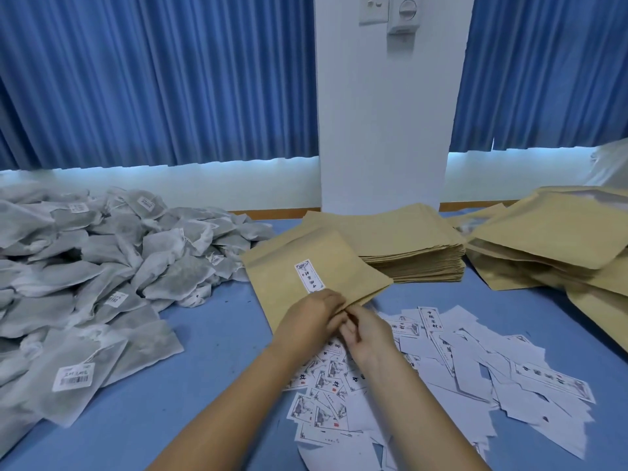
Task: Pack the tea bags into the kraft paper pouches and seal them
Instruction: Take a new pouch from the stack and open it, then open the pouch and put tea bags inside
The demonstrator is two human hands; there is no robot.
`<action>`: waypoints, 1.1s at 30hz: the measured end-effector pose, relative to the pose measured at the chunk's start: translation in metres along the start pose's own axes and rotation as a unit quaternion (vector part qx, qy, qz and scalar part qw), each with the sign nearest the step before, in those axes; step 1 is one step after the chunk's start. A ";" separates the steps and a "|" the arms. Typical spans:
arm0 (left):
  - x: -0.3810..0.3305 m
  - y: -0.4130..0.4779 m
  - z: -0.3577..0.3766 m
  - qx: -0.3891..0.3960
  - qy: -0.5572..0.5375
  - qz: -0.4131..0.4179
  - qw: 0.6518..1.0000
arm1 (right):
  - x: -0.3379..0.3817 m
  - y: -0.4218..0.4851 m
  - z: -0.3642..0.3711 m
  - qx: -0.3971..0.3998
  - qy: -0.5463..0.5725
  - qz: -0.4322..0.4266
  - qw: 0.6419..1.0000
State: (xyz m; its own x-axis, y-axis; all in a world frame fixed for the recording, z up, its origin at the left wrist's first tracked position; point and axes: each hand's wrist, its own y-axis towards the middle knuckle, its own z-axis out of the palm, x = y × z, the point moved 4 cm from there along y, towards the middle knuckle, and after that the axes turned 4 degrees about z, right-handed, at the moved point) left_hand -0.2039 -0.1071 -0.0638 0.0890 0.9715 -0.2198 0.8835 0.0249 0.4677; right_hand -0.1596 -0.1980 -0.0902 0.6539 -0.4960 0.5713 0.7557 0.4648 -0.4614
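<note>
A kraft paper pouch (299,263) with a white printed label (309,276) lies flat on the blue table, in the middle. My left hand (311,317) and my right hand (365,331) meet at its near edge, fingers curled and pinching that edge. A big heap of grey mesh tea bags (102,266) with small barcode tags fills the left side. A neat stack of empty kraft pouches (407,246) sits just behind the labelled pouch.
Loose white label stickers and backing papers (458,362) are scattered at the near right. A pile of fuller kraft pouches (550,239) lies at the far right. Behind the table are blue curtains and a white pillar (384,130).
</note>
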 end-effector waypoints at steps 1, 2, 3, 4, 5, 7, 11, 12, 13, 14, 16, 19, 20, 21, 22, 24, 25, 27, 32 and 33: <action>0.001 0.000 -0.002 -0.011 -0.028 -0.002 1.000 | -0.001 -0.001 0.001 0.004 -0.007 -0.001 1.000; 0.003 0.001 -0.004 -0.017 -0.050 -0.008 0.999 | -0.001 -0.002 0.002 0.007 -0.016 -0.010 1.000; 0.006 0.001 -0.005 -0.027 -0.076 -0.023 0.996 | -0.001 -0.003 0.004 0.012 -0.028 -0.025 0.999; 0.009 -0.001 -0.008 -0.041 -0.105 -0.049 0.992 | 0.000 -0.004 0.005 0.016 -0.045 -0.043 0.998; 0.010 -0.002 -0.012 -0.057 -0.135 -0.075 0.986 | 0.000 -0.004 0.005 0.017 -0.070 -0.060 0.996; 0.012 -0.005 -0.015 -0.059 -0.130 -0.111 0.984 | -0.002 -0.003 0.005 -0.001 -0.157 -0.100 0.982; -0.001 -0.005 -0.010 0.021 0.110 -0.137 0.984 | -0.006 -0.009 0.009 -0.052 -0.356 -0.209 0.909; -0.007 -0.005 -0.010 0.025 0.139 -0.150 0.979 | -0.005 -0.011 0.010 -0.059 -0.374 -0.223 0.898; -0.011 -0.005 -0.012 0.021 0.148 -0.168 0.974 | -0.005 -0.012 0.010 -0.063 -0.385 -0.231 0.891; -0.012 -0.005 -0.018 0.001 0.142 -0.187 0.972 | -0.004 -0.012 0.009 -0.065 -0.389 -0.234 0.889; -0.003 -0.004 -0.038 -0.087 0.077 -0.235 0.965 | -0.003 -0.009 0.006 -0.055 -0.366 -0.222 0.902; 0.002 -0.006 -0.052 -0.169 0.039 -0.219 0.960 | -0.008 -0.007 0.007 -0.024 -0.327 -0.187 0.926; -0.005 -0.006 -0.046 -0.144 0.072 -0.179 0.971 | -0.009 -0.007 0.009 -0.003 -0.307 -0.177 0.935; -0.013 -0.008 -0.035 -0.098 0.122 -0.141 0.977 | -0.010 -0.006 0.011 0.022 -0.287 -0.167 0.943; -0.016 -0.011 -0.023 -0.052 0.177 -0.125 0.975 | -0.011 -0.005 0.011 0.042 -0.280 -0.157 0.946; -0.007 -0.017 -0.012 0.010 0.241 -0.149 0.959 | -0.014 -0.005 0.012 0.062 -0.309 -0.132 0.940; -0.001 -0.019 -0.014 0.021 0.249 -0.155 0.956 | -0.014 -0.005 0.012 0.068 -0.323 -0.123 0.936; 0.004 -0.018 -0.022 0.041 0.224 -0.105 0.968 | -0.016 -0.007 0.013 0.075 -0.318 -0.112 0.938; -0.012 -0.023 -0.071 -0.125 0.105 0.046 0.985 | -0.011 -0.006 0.011 0.027 -0.355 -0.103 0.929; -0.007 -0.026 -0.087 -0.205 0.073 0.017 0.976 | -0.011 -0.007 0.013 0.030 -0.369 -0.112 0.922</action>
State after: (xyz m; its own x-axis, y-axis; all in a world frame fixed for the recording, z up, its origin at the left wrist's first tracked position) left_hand -0.2678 -0.0940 0.0001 0.0213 0.9959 -0.0879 0.6197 0.0559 0.7829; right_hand -0.1724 -0.1864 -0.0844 0.2617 0.0394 0.9643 0.8507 0.4626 -0.2498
